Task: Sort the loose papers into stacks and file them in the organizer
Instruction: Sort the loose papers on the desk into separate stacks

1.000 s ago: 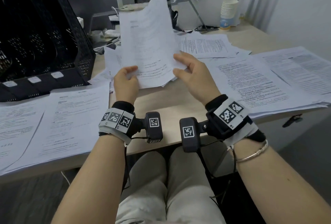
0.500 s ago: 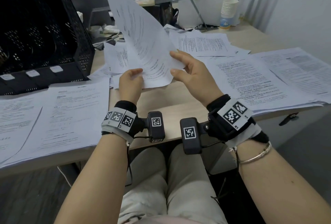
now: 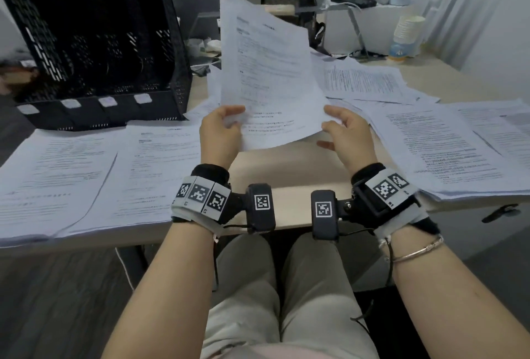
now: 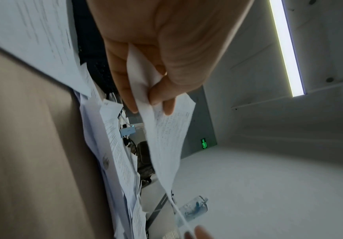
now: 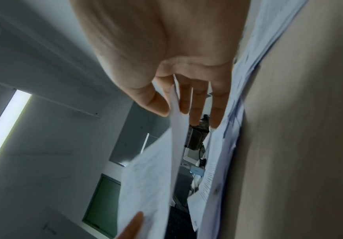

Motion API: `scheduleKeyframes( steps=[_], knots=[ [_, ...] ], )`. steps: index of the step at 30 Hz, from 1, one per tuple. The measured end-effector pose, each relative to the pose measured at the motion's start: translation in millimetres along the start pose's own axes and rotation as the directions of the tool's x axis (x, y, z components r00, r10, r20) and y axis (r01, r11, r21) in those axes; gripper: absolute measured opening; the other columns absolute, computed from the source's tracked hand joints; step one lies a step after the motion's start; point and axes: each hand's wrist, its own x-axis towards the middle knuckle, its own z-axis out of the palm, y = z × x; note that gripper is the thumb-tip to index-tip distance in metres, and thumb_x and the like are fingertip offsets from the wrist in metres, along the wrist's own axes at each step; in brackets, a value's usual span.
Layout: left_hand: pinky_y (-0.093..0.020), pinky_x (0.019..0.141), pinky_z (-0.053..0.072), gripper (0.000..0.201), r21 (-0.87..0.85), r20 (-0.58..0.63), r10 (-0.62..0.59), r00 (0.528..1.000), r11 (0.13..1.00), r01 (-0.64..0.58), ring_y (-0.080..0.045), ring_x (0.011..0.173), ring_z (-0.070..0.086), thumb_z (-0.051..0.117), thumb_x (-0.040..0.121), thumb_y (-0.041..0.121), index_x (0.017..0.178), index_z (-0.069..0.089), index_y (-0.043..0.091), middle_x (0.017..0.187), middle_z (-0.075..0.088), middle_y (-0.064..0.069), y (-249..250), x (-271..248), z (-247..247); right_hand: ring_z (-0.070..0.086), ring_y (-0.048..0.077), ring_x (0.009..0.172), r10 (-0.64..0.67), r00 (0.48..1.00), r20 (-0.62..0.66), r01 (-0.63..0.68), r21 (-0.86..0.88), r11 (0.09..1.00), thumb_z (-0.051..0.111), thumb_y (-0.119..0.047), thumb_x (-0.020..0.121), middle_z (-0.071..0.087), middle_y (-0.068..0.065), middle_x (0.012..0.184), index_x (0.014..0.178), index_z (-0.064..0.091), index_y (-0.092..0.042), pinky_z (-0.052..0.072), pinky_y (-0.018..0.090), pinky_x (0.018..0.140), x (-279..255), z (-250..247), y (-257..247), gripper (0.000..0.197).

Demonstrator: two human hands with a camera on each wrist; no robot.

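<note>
While both hands' fingers pinch its near corners, sheaf of papers [image 3: 266,77] upright, long axis rising away.

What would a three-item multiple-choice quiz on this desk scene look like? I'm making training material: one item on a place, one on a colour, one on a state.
1. Where is the organizer?
A. far left of the desk
B. on the floor
C. on the person's lap

2. What colour is it?
A. white
B. black
C. red

3. How is the raised sheet held?
A. by the left hand alone
B. lying flat, untouched
C. by both hands

Key: 1 A, it stands behind the left paper stack. 2 B, dark mesh. 3 C, the right hand pinches the other bottom corner.
</note>
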Motion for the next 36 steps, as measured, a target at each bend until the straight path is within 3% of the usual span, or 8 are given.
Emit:
scheduleKeyframes(
  steps=[6, 12, 18, 21, 24, 31, 34, 36],
  knots=[
    [-0.005, 0.072, 0.045, 0.045, -0.01, -0.074, 0.017, 0.997, 1.0, -0.017, 0.013, 0.079, 0.054, 0.039, 0.08, -0.011, 0.111, 0.063, 0.013, 0.108, 0.058, 0.008, -6.2, -0.3, -31.5, 0.046, 0.014, 0.122, 0.026, 0.998, 0.058, -0.023, -0.05, 0.998, 0.048, 0.002, 0.088, 0.049, 0.005, 0.134, 0.132, 0.051, -0.015, 0.057, 0.032, 0.075, 7.8, 25.7, 4.5, 0.046],
    [-0.015, 0.072, 0.049, 0.047, 0.034, -0.083, -0.006, 0.997, 0.999, 0.009, 0.002, 0.08, 0.055, 0.038, 0.081, -0.01, 0.115, 0.061, 0.013, 0.113, 0.06, 0.004, -11.7, -6.6, -61.1, 0.06, 0.015, 0.09, 0.077, 0.992, 0.103, -0.072, -0.059, 0.996, 0.047, 0.006, 0.086, 0.058, 0.006, 0.11, 0.134, 0.047, -0.014, 0.056, 0.03, 0.071, 8.2, 49.6, 7.8, 0.052],
    [-0.021, 0.081, 0.044, 0.044, 0.258, 0.106, -0.022, 0.994, 0.966, -0.006, -0.019, 0.106, 0.057, 0.041, 0.079, -0.009, 0.108, 0.066, 0.014, 0.117, 0.062, -0.002, -15.9, -21.8, -74.6, 0.046, 0.013, 0.125, 0.059, 0.99, 0.128, -0.022, -0.274, 0.961, 0.05, 0.008, 0.083, 0.054, 0.004, 0.131, 0.126, 0.057, -0.013, 0.038, 0.018, 0.09, 6.3, 63.4, 16.7, 0.048],
    [-0.003, 0.074, 0.036, 0.048, 0.294, 0.202, -0.041, 0.978, 0.956, -0.021, -0.014, 0.116, 0.052, 0.042, 0.08, -0.012, 0.106, 0.067, 0.02, 0.125, 0.059, 0.0, -21.4, -25.7, -81.8, 0.057, 0.014, 0.095, 0.071, 0.989, 0.133, -0.029, -0.291, 0.956, 0.045, 0.011, 0.081, 0.061, 0.007, 0.121, 0.115, 0.064, -0.016, 0.044, 0.016, 0.073, 3.8, 69.9, 18.5, 0.047],
    [-0.001, 0.07, 0.035, 0.052, 0.284, 0.225, -0.026, 0.974, 0.958, -0.04, -0.013, 0.119, 0.05, 0.04, 0.078, -0.014, 0.103, 0.068, 0.022, 0.128, 0.058, 0.001, -23.3, -26.4, -93.7, 0.052, 0.016, 0.072, 0.058, 0.99, 0.128, -0.022, -0.271, 0.962, 0.045, 0.011, 0.079, 0.066, 0.007, 0.102, 0.105, 0.069, -0.018, 0.042, 0.018, 0.061, 3.1, 76.5, 19.2, 0.045],
    [-0.011, 0.053, 0.038, 0.054, 0.261, -0.022, -0.014, 1.0, 0.965, 0.019, -0.013, 0.073, 0.053, 0.034, 0.076, -0.013, 0.106, 0.067, 0.017, 0.115, 0.061, 0.001, -25.3, -14.8, -139.8, 0.056, 0.01, 0.079, -0.026, 0.977, 0.213, 0.064, -0.171, 0.983, 0.048, 0.013, 0.077, 0.064, 0.004, 0.1, 0.095, 0.069, -0.022, 0.044, 0.012, 0.059, -6.0, 110.5, 1.3, 0.045],
    [-0.015, 0.076, 0.046, 0.054, 0.216, -0.161, 0.004, 0.987, 0.976, 0.031, -0.014, 0.093, 0.06, 0.032, 0.072, -0.012, 0.102, 0.068, 0.015, 0.114, 0.063, 0.0, -25.3, -3.5, -164.0, 0.063, 0.02, 0.099, -0.063, 0.95, 0.305, 0.093, -0.087, 0.992, 0.05, 0.013, 0.079, 0.066, 0.008, 0.109, 0.094, 0.068, -0.028, 0.054, 0.028, 0.075, -11.4, 129.9, -12.9, 0.047],
    [-0.004, 0.068, 0.043, 0.052, 0.212, -0.235, 0.001, 0.972, 0.976, 0.05, -0.002, 0.082, 0.057, 0.033, 0.072, -0.011, 0.099, 0.068, 0.017, 0.115, 0.062, -0.003, -23.9, 2.1, -179.0, 0.064, 0.021, 0.098, -0.085, 0.923, 0.375, 0.105, -0.035, 0.994, 0.051, 0.013, 0.08, 0.065, 0.01, 0.109, 0.102, 0.066, -0.026, 0.055, 0.026, 0.071, -13.7, 142.1, -22.6, 0.047]
  ],
)
